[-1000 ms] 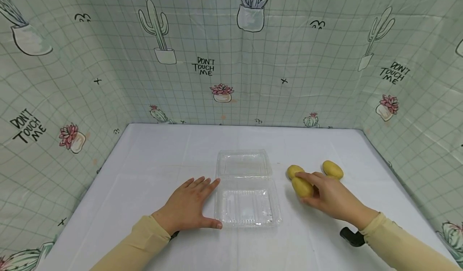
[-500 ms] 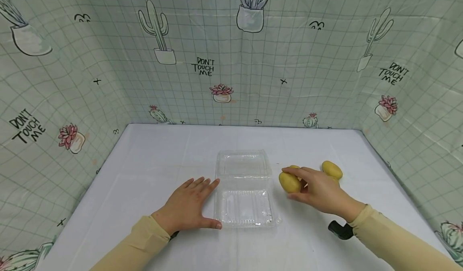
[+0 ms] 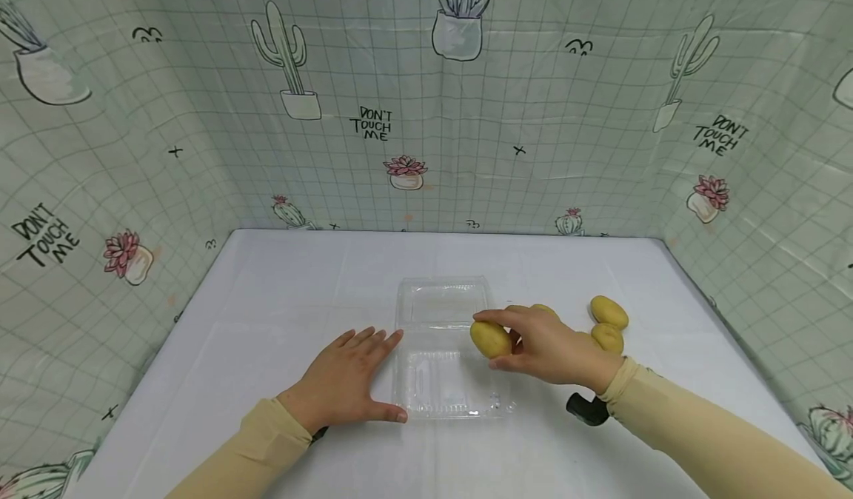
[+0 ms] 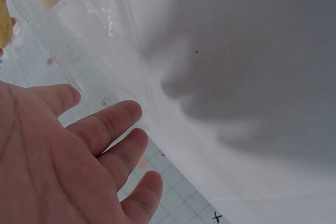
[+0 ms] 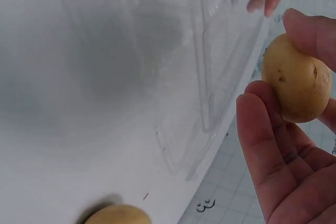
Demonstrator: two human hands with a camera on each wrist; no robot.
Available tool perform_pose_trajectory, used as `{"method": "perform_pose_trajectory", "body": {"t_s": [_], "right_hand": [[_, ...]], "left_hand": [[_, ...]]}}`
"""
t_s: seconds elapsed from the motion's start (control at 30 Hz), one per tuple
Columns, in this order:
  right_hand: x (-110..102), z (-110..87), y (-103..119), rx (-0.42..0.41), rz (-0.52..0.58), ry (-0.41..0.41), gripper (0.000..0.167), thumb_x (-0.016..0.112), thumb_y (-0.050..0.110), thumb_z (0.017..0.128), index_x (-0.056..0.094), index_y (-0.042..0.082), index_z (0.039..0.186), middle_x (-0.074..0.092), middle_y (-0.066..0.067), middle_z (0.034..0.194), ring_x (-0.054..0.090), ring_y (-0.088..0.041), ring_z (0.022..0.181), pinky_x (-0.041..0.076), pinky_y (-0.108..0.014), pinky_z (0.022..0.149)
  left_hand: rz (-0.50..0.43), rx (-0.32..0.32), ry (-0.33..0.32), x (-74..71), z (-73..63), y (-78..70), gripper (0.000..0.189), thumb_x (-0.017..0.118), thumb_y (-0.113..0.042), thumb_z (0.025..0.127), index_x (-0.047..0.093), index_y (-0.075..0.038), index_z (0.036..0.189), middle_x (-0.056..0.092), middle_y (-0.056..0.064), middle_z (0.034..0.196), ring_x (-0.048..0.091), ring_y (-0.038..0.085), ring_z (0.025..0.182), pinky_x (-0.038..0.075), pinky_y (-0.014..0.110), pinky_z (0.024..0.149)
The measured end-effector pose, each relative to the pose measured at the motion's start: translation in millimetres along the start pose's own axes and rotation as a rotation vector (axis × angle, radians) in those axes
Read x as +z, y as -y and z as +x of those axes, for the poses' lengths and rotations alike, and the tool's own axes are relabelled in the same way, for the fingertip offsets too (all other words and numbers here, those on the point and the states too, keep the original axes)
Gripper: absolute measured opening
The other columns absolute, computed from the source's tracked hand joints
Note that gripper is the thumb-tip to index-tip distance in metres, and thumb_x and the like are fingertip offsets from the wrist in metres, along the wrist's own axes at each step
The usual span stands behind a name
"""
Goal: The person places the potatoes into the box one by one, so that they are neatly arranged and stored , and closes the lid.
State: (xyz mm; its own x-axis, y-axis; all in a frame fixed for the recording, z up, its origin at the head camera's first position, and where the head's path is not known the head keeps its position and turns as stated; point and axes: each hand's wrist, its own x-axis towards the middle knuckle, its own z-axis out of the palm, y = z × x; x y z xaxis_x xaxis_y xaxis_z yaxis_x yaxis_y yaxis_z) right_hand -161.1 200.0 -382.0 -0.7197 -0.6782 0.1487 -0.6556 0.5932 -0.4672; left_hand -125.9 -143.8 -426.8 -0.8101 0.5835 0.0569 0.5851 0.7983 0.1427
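My right hand (image 3: 549, 347) holds a yellow potato (image 3: 491, 339) between thumb and fingers, over the right side of a clear plastic clamshell box (image 3: 453, 392). In the right wrist view the potato (image 5: 296, 80) shows small dark eyes on its skin. The box lies unfolded, its lid (image 3: 443, 299) on the far side. My left hand (image 3: 343, 380) is spread at the box's left edge, with thumb and index fingertips right at the rim. The left wrist view shows that hand's palm (image 4: 58, 156) with the fingers apart, beside the clear plastic.
To the right, two potatoes lie close together, a far potato (image 3: 609, 312) and a nearer potato (image 3: 607, 337). Another potato (image 3: 545, 310) is mostly hidden behind my right hand. A white cloth (image 3: 300, 277) covers the table, and a patterned curtain (image 3: 426, 136) encloses its back and sides.
My right hand has carried its potato leftward from the group of potatoes to over the box. The left hand stays at the box's edge.
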Motion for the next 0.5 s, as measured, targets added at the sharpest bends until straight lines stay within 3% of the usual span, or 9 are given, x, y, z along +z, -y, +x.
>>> {"method": "perform_pose_trajectory", "body": {"t_s": [0.5], "right_hand": [[15, 26.3, 11, 0.023, 0.054, 0.148, 0.064, 0.083, 0.023, 0.083, 0.056, 0.018, 0.141, 0.062, 0.006, 0.116, 0.059, -0.005, 0.084, 0.054, -0.023, 0.073]], "left_hand": [[-0.015, -0.007, 0.012, -1.6, 1.0, -1.1, 0.113, 0.058, -0.087, 0.071, 0.038, -0.013, 0.155, 0.049, 0.017, 0.147, 0.041, 0.035, 0.138, 0.029, 0.053, 0.114]]}}
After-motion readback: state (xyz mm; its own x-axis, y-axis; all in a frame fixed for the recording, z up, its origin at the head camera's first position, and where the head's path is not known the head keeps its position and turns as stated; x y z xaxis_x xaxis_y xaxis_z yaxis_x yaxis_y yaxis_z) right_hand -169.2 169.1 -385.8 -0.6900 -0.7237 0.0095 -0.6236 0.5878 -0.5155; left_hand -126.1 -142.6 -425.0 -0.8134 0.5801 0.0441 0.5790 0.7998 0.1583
